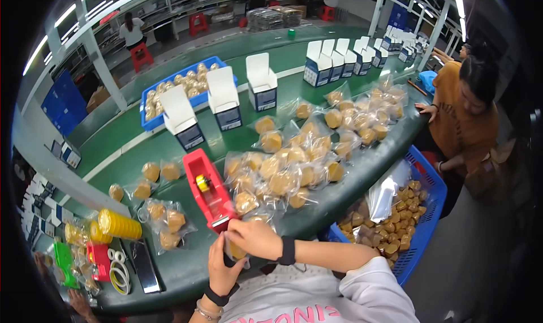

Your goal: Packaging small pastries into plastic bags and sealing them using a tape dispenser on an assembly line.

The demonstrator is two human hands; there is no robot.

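Note:
Close to my body at the bench's front edge, my left hand (223, 269) and my right hand (254, 238) are closed together on a clear plastic bag holding a tan rounded piece (237, 251). My right fingers pinch the bag's upper part; the left fingers wrap its side, so much of it is hidden. Just beyond them stands a red tape dispenser (199, 173) with a small yellow tape roll (202, 182). Right of the dispenser lies a heap of bagged tan pieces (283, 170). Several more bagged pieces (168, 221) lie on its left.
Open white-and-blue boxes (228, 118) line the green bench. Behind them is a blue tray (148, 119) of wrapped pieces. Yellow tape rolls (120, 224) and a phone (145, 266) lie left. A blue crate (431, 210) of tan pieces sits right, beside a co-worker (461, 108).

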